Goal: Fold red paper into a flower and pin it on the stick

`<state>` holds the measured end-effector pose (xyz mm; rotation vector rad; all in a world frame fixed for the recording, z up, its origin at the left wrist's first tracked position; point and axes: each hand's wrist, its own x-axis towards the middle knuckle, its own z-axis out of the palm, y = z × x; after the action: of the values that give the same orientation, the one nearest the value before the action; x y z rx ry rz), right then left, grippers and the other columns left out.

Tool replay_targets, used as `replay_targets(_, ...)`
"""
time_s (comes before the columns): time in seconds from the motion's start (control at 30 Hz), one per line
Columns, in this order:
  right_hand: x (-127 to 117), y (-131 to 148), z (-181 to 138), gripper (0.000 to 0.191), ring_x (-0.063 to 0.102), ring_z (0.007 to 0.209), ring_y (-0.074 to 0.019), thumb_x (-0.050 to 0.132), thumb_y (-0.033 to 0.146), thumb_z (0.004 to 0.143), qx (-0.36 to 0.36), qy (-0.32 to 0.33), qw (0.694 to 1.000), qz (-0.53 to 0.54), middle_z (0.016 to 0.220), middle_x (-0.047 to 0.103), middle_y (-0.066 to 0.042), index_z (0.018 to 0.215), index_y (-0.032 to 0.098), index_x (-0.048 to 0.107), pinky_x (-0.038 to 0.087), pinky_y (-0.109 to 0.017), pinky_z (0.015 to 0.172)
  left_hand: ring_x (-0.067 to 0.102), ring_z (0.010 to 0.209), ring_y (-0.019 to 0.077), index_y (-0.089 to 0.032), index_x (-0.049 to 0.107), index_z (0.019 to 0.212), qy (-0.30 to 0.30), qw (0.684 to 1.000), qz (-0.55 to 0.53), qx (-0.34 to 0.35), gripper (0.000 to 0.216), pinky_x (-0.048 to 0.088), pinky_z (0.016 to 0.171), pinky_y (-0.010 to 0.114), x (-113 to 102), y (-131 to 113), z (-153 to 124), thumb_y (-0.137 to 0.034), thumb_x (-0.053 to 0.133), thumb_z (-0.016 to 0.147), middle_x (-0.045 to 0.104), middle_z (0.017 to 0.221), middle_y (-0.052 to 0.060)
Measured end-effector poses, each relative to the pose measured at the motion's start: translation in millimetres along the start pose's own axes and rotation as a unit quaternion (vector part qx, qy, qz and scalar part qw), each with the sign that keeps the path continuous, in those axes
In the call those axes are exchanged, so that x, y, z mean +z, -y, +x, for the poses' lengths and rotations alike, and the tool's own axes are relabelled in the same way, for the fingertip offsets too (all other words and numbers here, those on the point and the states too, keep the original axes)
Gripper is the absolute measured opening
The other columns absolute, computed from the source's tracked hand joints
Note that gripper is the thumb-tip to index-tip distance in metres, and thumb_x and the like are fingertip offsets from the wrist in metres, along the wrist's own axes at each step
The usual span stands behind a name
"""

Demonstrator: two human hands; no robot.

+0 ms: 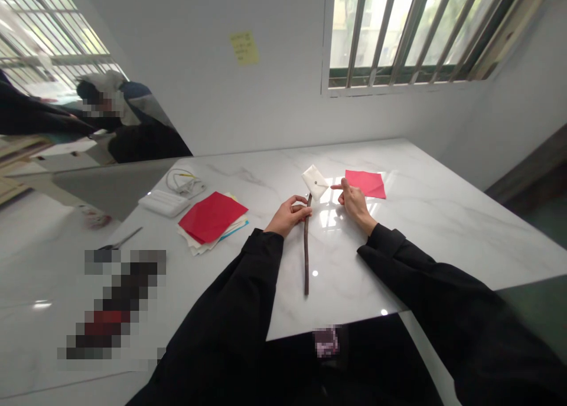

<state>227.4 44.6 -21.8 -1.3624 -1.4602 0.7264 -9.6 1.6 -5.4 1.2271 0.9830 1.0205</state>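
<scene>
Your left hand (289, 215) pinches a brown stick (306, 246) at the bench (443, 217).
Folded white paper (313, 183) sits at its top; your right hand (354, 203), partly open and empty, points 1 finger there.

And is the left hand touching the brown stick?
Touching: the head view shows the left hand holding the brown stick near its upper end, fingertips against it.

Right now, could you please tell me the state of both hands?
Left hand: closed, holding the brown stick.
Right hand: partly open, index finger extended toward the folded white paper, nothing visibly held.
</scene>
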Motion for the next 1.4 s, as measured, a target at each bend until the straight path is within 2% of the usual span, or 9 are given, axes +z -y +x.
replay_targets(0.13, -0.5, 0.1, 1.6, 0.086, 0.058, 0.062, -0.0204, 0.026, 0.088, 0.095, 0.012, -0.034, 0.999, -0.033, 0.058, 0.058, -0.006, 0.059, 0.02, 0.064, 0.044, -0.034, 0.072, 0.059, 0.064, 0.0129, -0.02, 0.057, 0.1, -0.001, 1.0, 0.0, -0.004, 0.061, 0.04, 0.066, 0.025, -0.1, -2.0, -0.9, -0.051, 0.095, 0.062, 0.073, 0.073, 0.001)
replay_targets(0.23, -2.2, 3.3, -0.2, 0.082, 0.059, 0.064, -0.0203, 0.031, 0.085, 0.096, -0.005, -0.026, 0.999, -0.019, 0.064, 0.061, -0.003, 0.094, 0.016, 0.076, 0.044, -0.033, 0.07, 0.058, 0.064, 0.0124, -0.02, 0.057, 0.1, 0.002, 1.0, 0.003, -0.007, 0.062, 0.039, 0.066, 0.025, 0.0, -2.8, -1.1, -0.051, 0.095, 0.062, 0.073, 0.073, 0.001)
replay_targets(0.37, -5.5, 7.9, -2.3, 0.084, 0.061, 0.067, -0.0205, 0.033, 0.083, 0.098, -0.014, 0.015, 1.0, -0.017, 0.065, 0.062, 0.0, 0.135, 0.018, 0.069, 0.045, -0.032, 0.072, 0.057, 0.064, 0.0124, -0.02, 0.057, 0.099, 0.01, 1.0, 0.015, -0.003, 0.06, 0.04, 0.068, 0.026, 0.2, -3.3, -1.6, -0.052, 0.094, 0.064, 0.073, 0.072, 0.001)
replay_targets(0.53, -4.2, 5.0, 0.8, 0.085, 0.063, 0.066, -0.0217, 0.026, 0.087, 0.097, -0.007, 0.044, 0.997, -0.059, 0.062, 0.064, -0.004, 0.09, 0.019, 0.078, 0.043, -0.033, 0.071, 0.059, 0.066, 0.0135, -0.021, 0.058, 0.1, 0.013, 0.999, 0.03, -0.001, 0.06, 0.042, 0.07, 0.027, -0.3, -4.2, -2.5, -0.053, 0.093, 0.065, 0.073, 0.074, 0.0)
replay_targets(0.67, -2.9, 0.8, 1.6, 0.089, 0.061, 0.063, -0.0217, 0.019, 0.089, 0.096, 0.008, 0.021, 0.996, -0.083, 0.057, 0.059, -0.006, 0.056, 0.021, 0.061, 0.043, -0.034, 0.071, 0.061, 0.067, 0.0142, -0.021, 0.058, 0.1, 0.011, 0.999, 0.035, -0.002, 0.061, 0.043, 0.07, 0.028, -1.0, -3.6, -1.9, -0.055, 0.093, 0.064, 0.073, 0.075, 0.0)
replay_targets(0.87, -6.7, -0.1, -0.5, 0.079, 0.064, 0.068, -0.0215, 0.033, 0.083, 0.098, -0.035, 0.028, 0.998, -0.036, 0.067, 0.065, -0.001, 0.121, 0.02, 0.074, 0.045, -0.032, 0.071, 0.06, 0.066, 0.0139, -0.02, 0.058, 0.1, 0.019, 0.999, 0.035, 0.0, 0.06, 0.042, 0.071, 0.028, -1.1, -1.7, -1.0, -0.054, 0.093, 0.065, 0.072, 0.075, 0.0)
replay_targets(0.97, -6.5, -1.7, 1.7, 0.083, 0.063, 0.065, -0.0211, 0.029, 0.084, 0.098, -0.022, 0.056, 0.996, -0.065, 0.061, 0.062, -0.003, 0.088, 0.019, 0.079, 0.044, -0.033, 0.073, 0.059, 0.066, 0.0135, -0.02, 0.058, 0.101, 0.022, 0.999, 0.038, 0.003, 0.059, 0.042, 0.07, 0.027, -0.9, -1.5, -1.4, -0.053, 0.093, 0.066, 0.073, 0.075, 0.0)
replay_targets(1.1, -4.8, -5.4, 3.8, 0.083, 0.061, 0.061, -0.0206, 0.03, 0.081, 0.099, -0.018, 0.042, 0.995, -0.093, 0.054, 0.058, -0.006, 0.05, 0.021, 0.058, 0.044, -0.034, 0.074, 0.058, 0.065, 0.0125, -0.02, 0.058, 0.101, 0.021, 0.999, 0.033, 0.002, 0.058, 0.042, 0.07, 0.027, -0.9, -2.0, -1.9, -0.051, 0.093, 0.067, 0.073, 0.075, 0.0)
replay_targets(1.4, -5.2, -1.7, -0.7, 0.071, 0.067, 0.068, -0.0227, 0.038, 0.074, 0.101, -0.03, 0.012, 0.999, -0.044, 0.067, 0.064, -0.002, 0.116, 0.017, 0.076, 0.046, -0.032, 0.07, 0.06, 0.068, 0.0137, -0.02, 0.058, 0.101, 0.02, 0.999, 0.033, 0.005, 0.058, 0.042, 0.07, 0.027, -1.4, -1.2, -0.7, -0.051, 0.093, 0.067, 0.073, 0.076, 0.0)
